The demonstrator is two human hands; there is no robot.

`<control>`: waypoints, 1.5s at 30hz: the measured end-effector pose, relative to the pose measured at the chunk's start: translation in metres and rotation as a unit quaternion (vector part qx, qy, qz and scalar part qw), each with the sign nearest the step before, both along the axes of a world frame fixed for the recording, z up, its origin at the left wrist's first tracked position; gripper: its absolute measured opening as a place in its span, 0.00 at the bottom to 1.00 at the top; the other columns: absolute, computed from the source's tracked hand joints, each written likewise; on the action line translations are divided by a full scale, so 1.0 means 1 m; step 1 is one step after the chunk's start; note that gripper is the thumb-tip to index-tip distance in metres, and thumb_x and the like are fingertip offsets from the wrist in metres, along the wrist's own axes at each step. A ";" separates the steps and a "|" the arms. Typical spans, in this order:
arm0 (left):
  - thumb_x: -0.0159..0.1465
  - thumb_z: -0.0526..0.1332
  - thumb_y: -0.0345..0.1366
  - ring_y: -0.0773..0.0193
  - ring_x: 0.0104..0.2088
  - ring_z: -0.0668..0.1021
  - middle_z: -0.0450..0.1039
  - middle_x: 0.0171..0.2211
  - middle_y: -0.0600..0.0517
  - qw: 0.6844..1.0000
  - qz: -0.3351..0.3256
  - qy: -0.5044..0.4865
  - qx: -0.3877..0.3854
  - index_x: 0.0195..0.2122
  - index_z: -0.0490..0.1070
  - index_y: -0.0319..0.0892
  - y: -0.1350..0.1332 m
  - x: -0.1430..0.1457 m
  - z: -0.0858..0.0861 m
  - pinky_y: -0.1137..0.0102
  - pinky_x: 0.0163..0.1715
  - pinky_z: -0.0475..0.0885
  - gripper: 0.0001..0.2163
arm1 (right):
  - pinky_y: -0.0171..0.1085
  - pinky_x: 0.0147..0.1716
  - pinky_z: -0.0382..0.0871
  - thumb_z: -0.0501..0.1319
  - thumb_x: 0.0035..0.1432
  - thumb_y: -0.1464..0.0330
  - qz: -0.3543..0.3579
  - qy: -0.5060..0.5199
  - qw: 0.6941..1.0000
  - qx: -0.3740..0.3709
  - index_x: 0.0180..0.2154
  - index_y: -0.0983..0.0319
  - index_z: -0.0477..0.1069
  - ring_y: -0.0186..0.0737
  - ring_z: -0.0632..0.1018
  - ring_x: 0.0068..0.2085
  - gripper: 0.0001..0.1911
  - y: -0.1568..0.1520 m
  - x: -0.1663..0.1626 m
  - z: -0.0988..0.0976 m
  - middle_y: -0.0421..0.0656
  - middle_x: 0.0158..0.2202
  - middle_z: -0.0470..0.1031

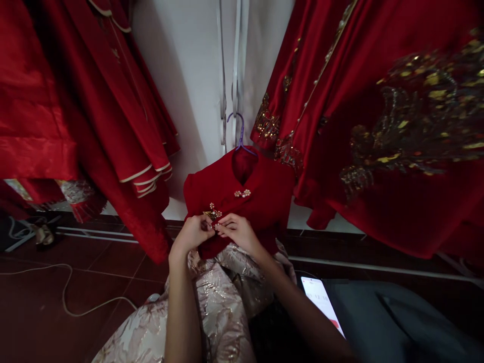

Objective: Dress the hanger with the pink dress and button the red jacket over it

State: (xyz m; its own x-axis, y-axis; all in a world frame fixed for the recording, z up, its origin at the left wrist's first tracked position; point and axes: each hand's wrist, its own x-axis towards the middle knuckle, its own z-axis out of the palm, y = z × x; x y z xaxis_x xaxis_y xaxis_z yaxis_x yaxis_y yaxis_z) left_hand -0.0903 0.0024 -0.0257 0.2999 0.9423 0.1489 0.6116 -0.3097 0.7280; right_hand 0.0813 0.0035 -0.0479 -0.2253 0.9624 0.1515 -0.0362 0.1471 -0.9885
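Fingertips of the left hand and right hand stood close together at the lower front of a red top; whether they gripped anything could not be told. The top hung from a purple hanger before a pale wall, with a beaded ornament below its neckline. Shiny patterned fabric lay beneath; a lit phone lay at right.
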 end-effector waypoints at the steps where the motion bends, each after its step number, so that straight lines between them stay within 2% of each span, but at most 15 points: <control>1: 0.51 0.59 0.35 0.68 0.25 0.73 0.73 0.25 0.53 1.000 0.000 -0.003 -0.005 0.31 0.71 0.38 0.000 0.000 -0.001 0.76 0.26 0.65 0.08 | 0.38 0.28 0.77 0.67 0.41 0.57 -0.012 0.001 1.000 0.005 0.30 0.65 0.69 0.38 0.78 0.29 0.19 0.003 -0.004 -0.007 0.43 0.28 0.75; 4: 0.53 0.59 0.37 0.67 0.27 0.74 0.74 0.26 0.52 1.000 -0.003 -0.007 0.000 0.32 0.72 0.38 0.000 0.000 -0.002 0.76 0.27 0.66 0.09 | 0.38 0.28 0.77 0.67 0.42 0.56 -0.018 -0.002 1.000 0.018 0.31 0.65 0.69 0.37 0.78 0.29 0.19 0.007 -0.004 -0.016 0.43 0.29 0.75; 8: 0.53 0.59 0.37 0.67 0.26 0.74 0.75 0.26 0.52 1.000 -0.010 -0.001 -0.003 0.33 0.73 0.38 -0.001 0.001 0.000 0.75 0.27 0.66 0.10 | 0.38 0.27 0.77 0.66 0.44 0.57 -0.012 -0.029 0.999 0.037 0.31 0.64 0.69 0.37 0.78 0.27 0.18 0.008 0.002 -0.016 0.43 0.28 0.76; 17: 0.51 0.58 0.34 0.66 0.27 0.75 0.76 0.27 0.51 1.000 -0.019 -0.009 -0.001 0.32 0.75 0.38 0.001 -0.002 -0.004 0.75 0.27 0.67 0.09 | 0.35 0.31 0.74 0.60 0.53 0.63 -0.064 -0.132 0.976 0.162 0.33 0.61 0.71 0.36 0.78 0.32 0.09 0.000 0.001 -0.011 0.42 0.31 0.77; 23: 0.54 0.57 0.35 0.65 0.27 0.74 0.76 0.27 0.50 1.000 -0.013 0.008 -0.004 0.32 0.76 0.38 0.002 -0.006 -0.007 0.75 0.27 0.67 0.10 | 0.35 0.31 0.74 0.59 0.54 0.64 -0.055 -0.141 0.971 0.183 0.33 0.62 0.71 0.35 0.77 0.32 0.08 -0.002 0.002 -0.011 0.42 0.32 0.76; 30: 0.55 0.57 0.35 0.64 0.31 0.76 0.77 0.30 0.50 1.000 -0.021 -0.021 -0.008 0.33 0.75 0.39 0.000 -0.003 -0.002 0.73 0.33 0.68 0.09 | 0.35 0.30 0.73 0.58 0.55 0.65 -0.059 -0.161 0.968 0.184 0.33 0.62 0.69 0.35 0.76 0.33 0.06 0.000 0.003 -0.010 0.43 0.33 0.75; 32: 0.53 0.59 0.35 0.65 0.29 0.75 0.76 0.29 0.50 1.000 -0.007 -0.014 -0.007 0.33 0.74 0.39 0.000 -0.003 -0.002 0.74 0.30 0.68 0.09 | 0.35 0.31 0.73 0.61 0.52 0.66 -0.034 -0.175 0.968 0.176 0.35 0.62 0.69 0.35 0.76 0.32 0.08 0.002 0.008 -0.006 0.43 0.34 0.75; 35: 0.52 0.61 0.36 0.68 0.25 0.73 0.72 0.25 0.54 1.000 0.018 -0.002 0.017 0.34 0.72 0.40 0.000 -0.004 -0.002 0.75 0.25 0.64 0.09 | 0.35 0.31 0.73 0.65 0.46 0.66 0.013 -0.203 0.966 0.163 0.39 0.62 0.70 0.34 0.76 0.31 0.16 0.002 0.023 0.007 0.44 0.38 0.75; 39: 0.50 0.63 0.37 0.69 0.23 0.70 0.69 0.23 0.56 0.999 0.030 0.010 0.022 0.32 0.70 0.41 -0.002 -0.006 0.000 0.76 0.24 0.62 0.09 | 0.33 0.26 0.73 0.62 0.51 0.63 -0.038 -0.191 0.969 0.153 0.40 0.60 0.70 0.34 0.76 0.30 0.14 -0.005 0.048 0.034 0.44 0.39 0.75; 42: 0.48 0.65 0.38 0.69 0.24 0.70 0.69 0.24 0.56 1.000 0.020 0.009 0.012 0.30 0.70 0.41 -0.002 -0.002 -0.001 0.75 0.24 0.61 0.10 | 0.33 0.24 0.73 0.59 0.53 0.61 -0.063 -0.161 0.975 0.140 0.39 0.60 0.70 0.36 0.76 0.32 0.13 -0.010 0.061 0.049 0.43 0.36 0.75; 45: 0.47 0.66 0.40 0.69 0.24 0.70 0.69 0.25 0.56 1.000 0.006 0.014 0.010 0.31 0.69 0.42 0.002 0.002 -0.006 0.76 0.24 0.60 0.12 | 0.33 0.25 0.72 0.58 0.54 0.60 -0.052 -0.160 0.977 0.132 0.38 0.61 0.70 0.36 0.77 0.30 0.13 -0.013 0.065 0.055 0.42 0.29 0.75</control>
State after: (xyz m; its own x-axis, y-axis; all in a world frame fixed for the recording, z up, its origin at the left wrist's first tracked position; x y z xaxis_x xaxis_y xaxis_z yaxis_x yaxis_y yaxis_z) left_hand -0.0885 0.0040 -0.0315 0.2924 0.9430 0.1592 0.6360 -0.3161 0.7040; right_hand 0.1464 -0.0090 0.0068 -0.2040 0.9198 0.3353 0.2973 0.3845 -0.8739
